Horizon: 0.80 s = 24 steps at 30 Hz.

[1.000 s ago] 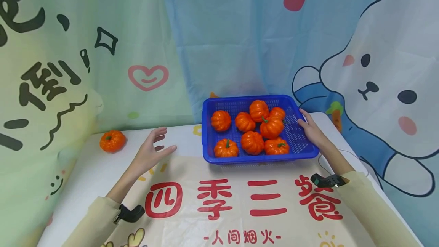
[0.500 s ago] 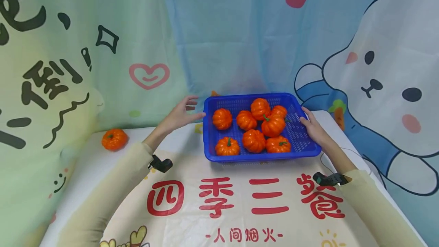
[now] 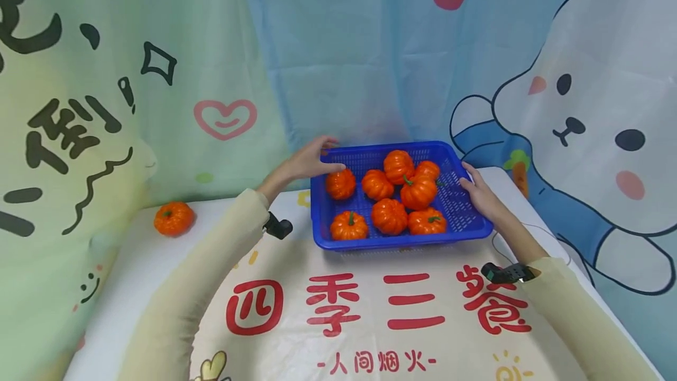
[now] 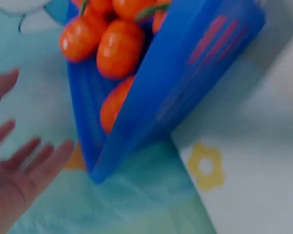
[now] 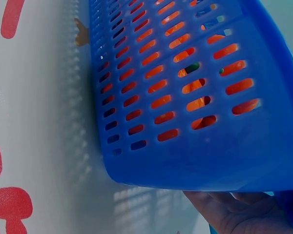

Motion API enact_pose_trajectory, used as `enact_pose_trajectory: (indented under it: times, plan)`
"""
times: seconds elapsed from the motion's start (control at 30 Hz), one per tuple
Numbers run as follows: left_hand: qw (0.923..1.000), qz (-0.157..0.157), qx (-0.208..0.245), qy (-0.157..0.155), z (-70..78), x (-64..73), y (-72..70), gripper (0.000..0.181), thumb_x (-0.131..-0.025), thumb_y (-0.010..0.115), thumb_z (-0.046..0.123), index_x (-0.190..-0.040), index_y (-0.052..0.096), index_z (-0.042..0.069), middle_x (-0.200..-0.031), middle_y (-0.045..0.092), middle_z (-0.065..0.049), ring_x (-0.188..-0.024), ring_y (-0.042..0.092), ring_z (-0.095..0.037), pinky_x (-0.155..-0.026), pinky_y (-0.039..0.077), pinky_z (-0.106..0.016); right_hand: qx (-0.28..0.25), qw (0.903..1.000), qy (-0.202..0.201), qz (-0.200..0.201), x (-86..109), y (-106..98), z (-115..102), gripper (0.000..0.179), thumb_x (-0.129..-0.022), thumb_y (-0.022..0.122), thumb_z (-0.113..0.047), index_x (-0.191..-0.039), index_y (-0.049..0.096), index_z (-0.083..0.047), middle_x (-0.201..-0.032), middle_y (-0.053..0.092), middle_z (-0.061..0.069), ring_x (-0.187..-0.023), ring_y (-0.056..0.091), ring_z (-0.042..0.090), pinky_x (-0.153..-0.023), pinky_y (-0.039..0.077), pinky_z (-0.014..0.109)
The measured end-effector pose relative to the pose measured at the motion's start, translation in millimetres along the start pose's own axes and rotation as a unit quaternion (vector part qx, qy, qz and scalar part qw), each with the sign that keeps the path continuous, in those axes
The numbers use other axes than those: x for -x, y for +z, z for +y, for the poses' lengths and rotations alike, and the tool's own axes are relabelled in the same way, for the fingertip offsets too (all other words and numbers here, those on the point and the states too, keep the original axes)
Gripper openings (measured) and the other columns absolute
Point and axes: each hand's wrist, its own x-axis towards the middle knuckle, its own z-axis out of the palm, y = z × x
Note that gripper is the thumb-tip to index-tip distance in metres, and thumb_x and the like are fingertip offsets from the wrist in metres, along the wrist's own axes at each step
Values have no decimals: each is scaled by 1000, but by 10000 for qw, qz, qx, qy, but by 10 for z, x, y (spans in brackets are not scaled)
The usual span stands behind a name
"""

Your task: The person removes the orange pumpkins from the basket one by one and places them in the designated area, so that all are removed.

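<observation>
At the far left, a lone ribbed, glossy orange pumpkin [image 3: 174, 219], squat and round, is sitting on the smooth white worktop [image 3: 141, 266], in front of a softly creased, pale blue-green cloth backdrop [image 3: 338, 46]. Rightward, the left hand [image 3: 308, 160] is reaching from a loose cream sleeve [image 3: 182, 281], its fingers spreading apart and hovering over the left rim of a basket, holding nothing. That blue plastic basket [image 3: 402, 244], rectangular with sloping walls pierced by rounded slots, is occupying the back middle of the worktop, its open side facing up. Inside, eight shiny, ridged pumpkins [image 3: 389, 216] are lying loosely, several touching and some showing stubby green stems. Below, a beige mat [image 3: 370, 313] is displaying bold red characters. At the right end, the right hand [image 3: 483, 199] is gripping the basket's rim, thumb lying over it and fingers tucking against the outer wall.
</observation>
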Motion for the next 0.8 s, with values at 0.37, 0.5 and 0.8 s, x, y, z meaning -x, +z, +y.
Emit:
enact_pose_trajectory:
  times: [0.37, 0.5, 0.8]
  plan:
    - [9675, -1681, -1873, -263, 46, -478, 63, 58, -92, 65, 27, -144, 45, 8, -145, 48, -18, -134, 45, -32, -115, 33, -43, -11, 10000, 40, -49, -13, -8, 0, 61, -105, 16, -43, -154, -16, -26, -161, -6, 26, -142, 15, 56, -111, 14, 73]
    - [9496, -2081, -2295, -489, 61, -566, 124, 57, -93, 65, 24, -145, 45, 10, -147, 47, -15, -138, 43, -28, -117, 33, -40, -26, 10000, -36, -16, -7, -7, -7, 62, -105, 17, -42, -154, -16, -24, -161, -8, 25, -143, 13, 55, -112, 12, 72]
    - [9077, -2483, -3303, -725, -41, -661, 213, 60, -93, 65, 27, -147, 42, 18, -152, 42, -8, -141, 38, -24, -117, 33, -37, 36, 10000, -37, 11, 15, 20, -11, 62, -105, 17, -42, -155, -16, -23, -161, -8, 25, -143, 12, 55, -112, 12, 72]
